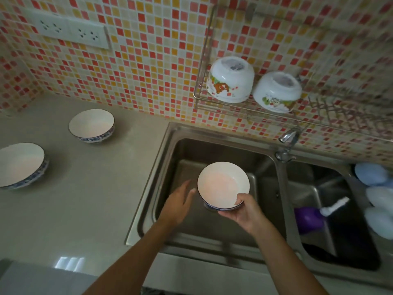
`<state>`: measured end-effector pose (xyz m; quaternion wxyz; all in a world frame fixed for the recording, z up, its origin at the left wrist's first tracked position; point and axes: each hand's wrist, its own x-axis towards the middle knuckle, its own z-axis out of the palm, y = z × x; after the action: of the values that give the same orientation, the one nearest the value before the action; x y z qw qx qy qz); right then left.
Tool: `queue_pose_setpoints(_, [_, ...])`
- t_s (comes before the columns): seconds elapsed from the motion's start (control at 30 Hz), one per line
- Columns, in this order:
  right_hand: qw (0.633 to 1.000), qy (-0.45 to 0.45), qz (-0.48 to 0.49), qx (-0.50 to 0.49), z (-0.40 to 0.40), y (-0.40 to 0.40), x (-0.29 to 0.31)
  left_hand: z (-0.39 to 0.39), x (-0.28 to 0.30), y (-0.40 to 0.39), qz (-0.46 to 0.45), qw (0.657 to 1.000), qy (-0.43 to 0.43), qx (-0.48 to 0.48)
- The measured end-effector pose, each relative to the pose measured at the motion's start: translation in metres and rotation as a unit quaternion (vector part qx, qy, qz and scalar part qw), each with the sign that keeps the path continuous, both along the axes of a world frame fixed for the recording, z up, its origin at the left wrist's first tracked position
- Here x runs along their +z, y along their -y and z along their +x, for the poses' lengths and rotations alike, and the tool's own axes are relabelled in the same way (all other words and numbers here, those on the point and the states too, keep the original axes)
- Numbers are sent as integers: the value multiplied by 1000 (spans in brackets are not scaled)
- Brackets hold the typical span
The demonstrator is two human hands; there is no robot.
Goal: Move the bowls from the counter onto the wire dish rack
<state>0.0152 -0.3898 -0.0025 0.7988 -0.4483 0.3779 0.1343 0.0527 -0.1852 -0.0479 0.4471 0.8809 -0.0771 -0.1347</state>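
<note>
My right hand [244, 213] grips a white bowl with a blue rim [222, 184] from below, holding it upright over the left sink basin. My left hand [177, 203] hovers just left of that bowl, fingers apart, not touching it. Two more blue-patterned bowls stand upright on the counter: one further back [91, 125], one at the left edge [20, 165]. The wire dish rack [204, 99] hangs on the tiled wall above the sink and carries two upside-down white bowls with printed pictures, the left one [230, 79] and the right one [277, 91].
A steel double sink [161, 150] lies below the rack, with a tap [287, 139] at its back. The right basin holds a purple item [308, 218] and pale blue cloths [376, 192]. A socket panel [70, 31] sits on the wall.
</note>
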Motion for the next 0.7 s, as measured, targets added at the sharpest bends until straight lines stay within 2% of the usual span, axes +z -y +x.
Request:
queue_pose_setpoints(0.13, [998,-35,-51,8,-16,24,-11,-32,-42,1,129,990,-3,-55])
queue_pose_setpoints(0.3, [992,-30,-120,16,-30,39,-30,-56,-71,-3,231,968,37,-87])
queue_pose_setpoints(0.37, [988,-24,-152,21,-33,42,-37,-56,-73,-2,244,965,56,-83])
queue_pose_setpoints(0.7, [941,-34,-327,82,-36,46,-73,-55,-81,-1,241,967,42,-64])
